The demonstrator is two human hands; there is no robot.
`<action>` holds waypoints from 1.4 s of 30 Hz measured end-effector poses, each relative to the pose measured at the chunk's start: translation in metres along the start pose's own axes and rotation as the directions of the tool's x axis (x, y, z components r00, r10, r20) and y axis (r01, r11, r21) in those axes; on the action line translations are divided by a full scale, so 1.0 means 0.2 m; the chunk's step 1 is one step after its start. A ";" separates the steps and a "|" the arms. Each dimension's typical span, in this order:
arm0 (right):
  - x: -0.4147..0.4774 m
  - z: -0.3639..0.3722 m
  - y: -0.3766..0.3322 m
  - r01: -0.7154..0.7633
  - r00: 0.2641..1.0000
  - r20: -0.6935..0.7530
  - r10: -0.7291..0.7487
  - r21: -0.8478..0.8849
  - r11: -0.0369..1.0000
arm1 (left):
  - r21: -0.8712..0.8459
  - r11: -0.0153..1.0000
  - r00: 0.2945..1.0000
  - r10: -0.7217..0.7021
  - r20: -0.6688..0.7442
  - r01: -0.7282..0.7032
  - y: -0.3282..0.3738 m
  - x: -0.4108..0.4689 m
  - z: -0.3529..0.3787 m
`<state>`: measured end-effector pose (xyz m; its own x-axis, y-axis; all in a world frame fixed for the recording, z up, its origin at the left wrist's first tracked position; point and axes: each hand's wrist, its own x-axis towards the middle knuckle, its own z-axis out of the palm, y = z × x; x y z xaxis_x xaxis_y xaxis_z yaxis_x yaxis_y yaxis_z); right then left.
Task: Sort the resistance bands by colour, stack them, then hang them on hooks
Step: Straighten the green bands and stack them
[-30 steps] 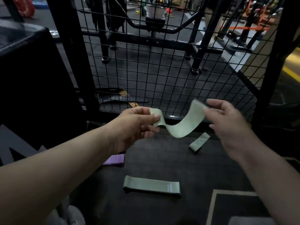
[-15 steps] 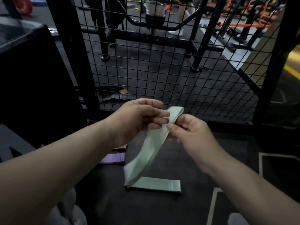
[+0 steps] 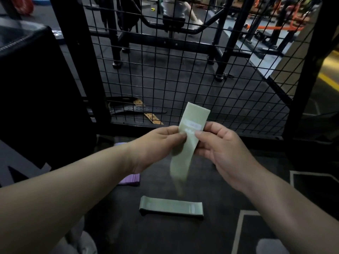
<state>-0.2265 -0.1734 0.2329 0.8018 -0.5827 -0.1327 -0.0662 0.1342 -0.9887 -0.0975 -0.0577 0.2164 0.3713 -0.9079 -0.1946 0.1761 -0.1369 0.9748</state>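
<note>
- Pinching the pale green resistance band (image 3: 194, 114) from both sides, your left hand (image 3: 159, 143) and right hand (image 3: 222, 151) meet in the middle of the view, above the floor (image 3: 220, 184).
- Your left hand grips the band's left edge between thumb and curled fingers. Your right hand grips the right edge the same way, and its thumb tip lies on the near face just beside your left thumb.
- The held band stands roughly upright. Its flat end points up above your thumbs, and a white printed label sits right at your thumb tips. The rest hangs down between your wrists and is blurred at the bottom.
- A second green band (image 3: 171, 208) lies flat on the dark floor near you, lengthwise from left to right, just below the hanging end. You cannot tell whether the two touch.
- A purple band (image 3: 130, 179) lies on the floor to the left of the green one, partly hidden behind your left forearm.
- A black wire mesh panel (image 3: 183, 79) stands upright at the far side, just beyond your hands.
- Behind the mesh, to the left, a black belt (image 3: 139, 109) punched with holes lies on the floor.
- A black padded block (image 3: 36, 85) fills the left side.
- A pale painted line (image 3: 238, 233) marks the floor at the near right.
</note>
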 end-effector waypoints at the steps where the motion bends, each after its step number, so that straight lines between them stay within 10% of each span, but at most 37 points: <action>1: -0.01 0.00 0.00 0.007 1.000 0.010 -0.008 0.009 1.000 | 0.011 1.000 1.000 0.010 0.011 -0.010 0.00 0.00 0.00; 21: 0.03 -0.07 -0.07 0.062 0.983 -0.155 -0.101 -0.236 0.970 | 0.156 0.987 0.991 -0.059 0.121 0.040 -0.01 -0.02 -0.03; 34: 0.09 -0.32 -0.28 0.141 0.749 -0.653 -0.110 -0.004 0.990 | 0.234 0.970 0.976 -0.113 0.186 0.068 0.04 -0.05 -0.08; 42: 0.10 -0.48 -0.16 0.029 0.762 -0.625 -0.169 -0.228 0.973 | 0.169 0.966 0.971 -0.165 -0.172 0.194 -0.05 -0.07 -0.20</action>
<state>-0.2653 -0.2668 0.2551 0.2504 -0.9679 0.0230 -0.1768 -0.0690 -0.9818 -0.0683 -0.0285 0.2058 0.4880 -0.7912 -0.3686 0.0880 -0.3756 0.9226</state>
